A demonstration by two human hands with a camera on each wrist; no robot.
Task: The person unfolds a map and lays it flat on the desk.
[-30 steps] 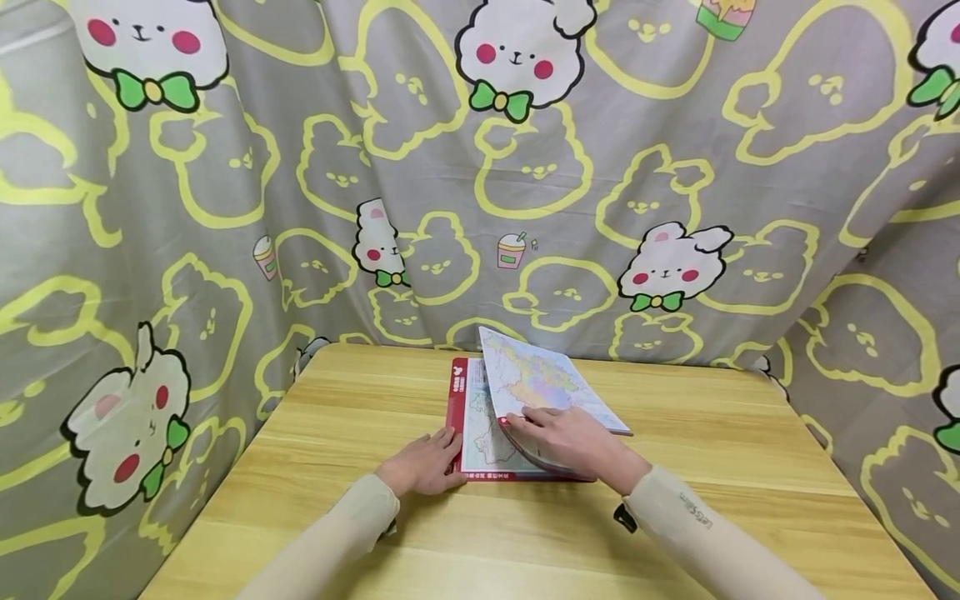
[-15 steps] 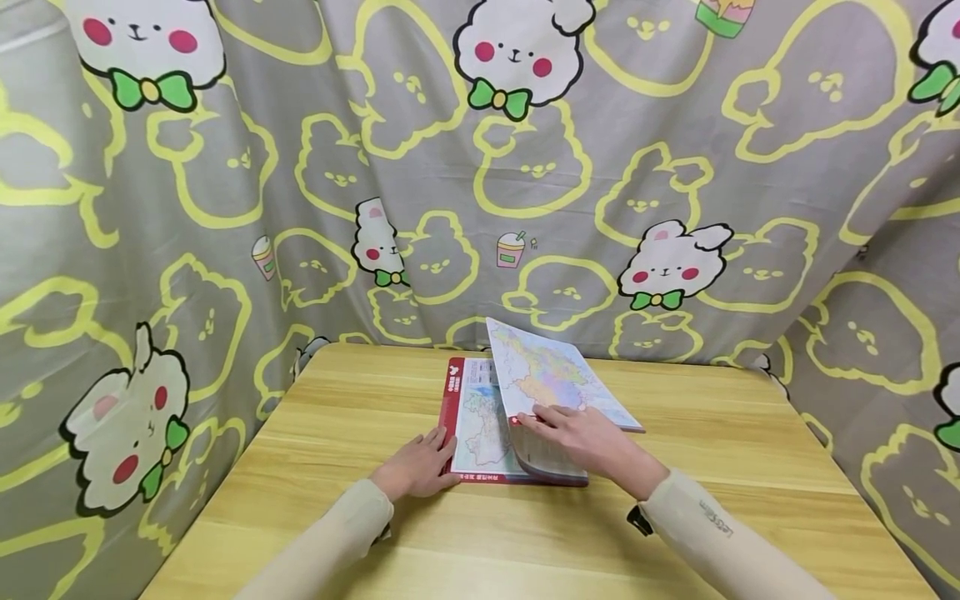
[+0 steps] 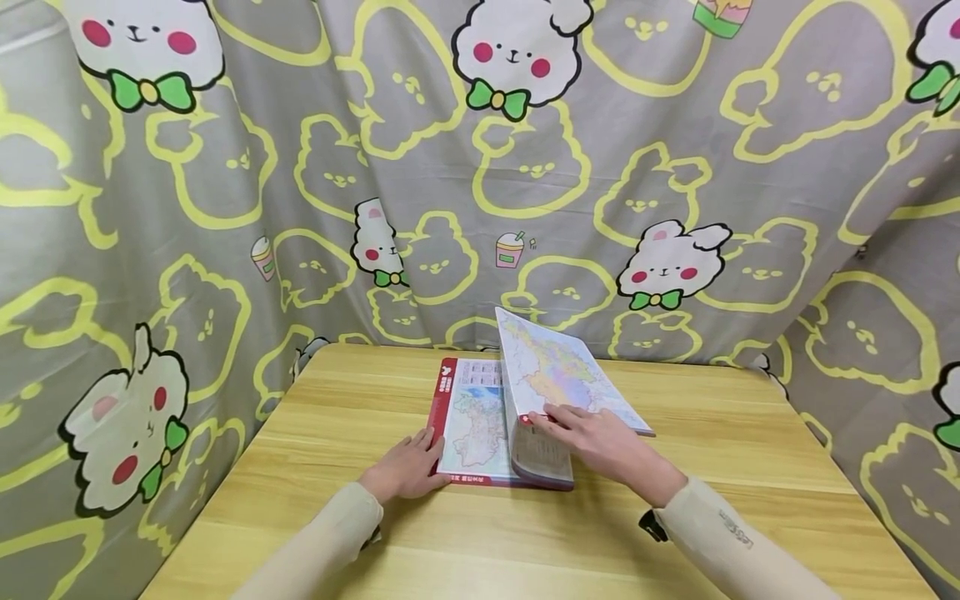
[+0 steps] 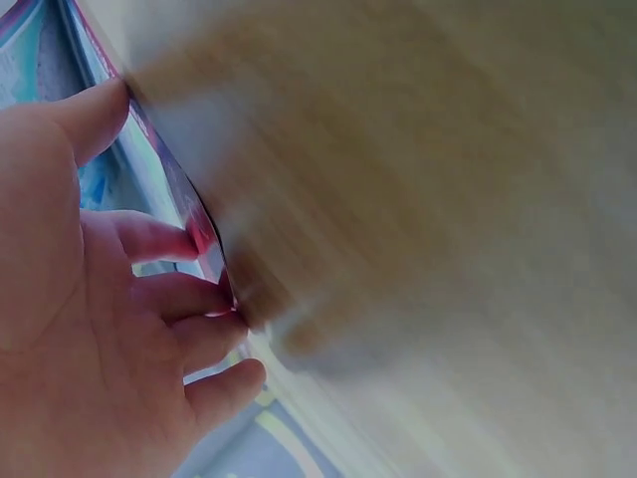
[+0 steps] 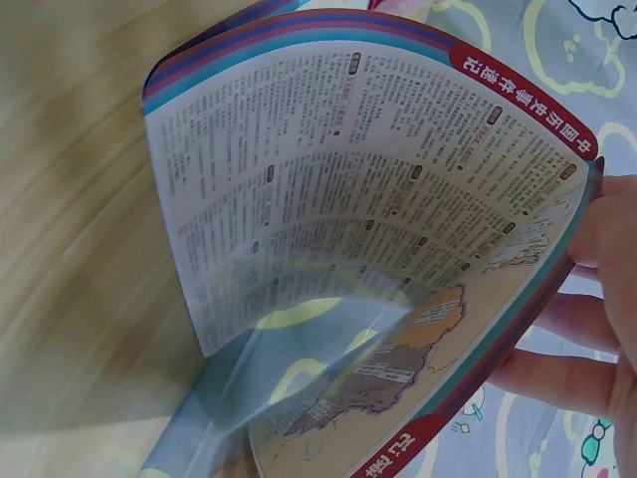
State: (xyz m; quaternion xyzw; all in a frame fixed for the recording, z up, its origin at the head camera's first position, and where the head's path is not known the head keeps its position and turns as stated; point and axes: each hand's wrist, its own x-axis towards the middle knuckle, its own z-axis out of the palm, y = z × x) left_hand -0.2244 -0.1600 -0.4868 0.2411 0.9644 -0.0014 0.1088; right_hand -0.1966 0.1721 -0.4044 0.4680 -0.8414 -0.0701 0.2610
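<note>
Pinching lifted atlas pages, right hand fingers curl; left hand fingers flat on cover

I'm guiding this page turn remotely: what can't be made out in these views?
- Head: map labels in the atlas too small; pages under right hand hidden.
- Left wrist: table motion-blurred; left hand covers the cover edge.
- Right wrist: page text blurred; hand cut off by the frame.

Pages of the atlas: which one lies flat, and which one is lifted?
The left page lies flat beside the left hand; the right hand lifts the right pages.
</note>
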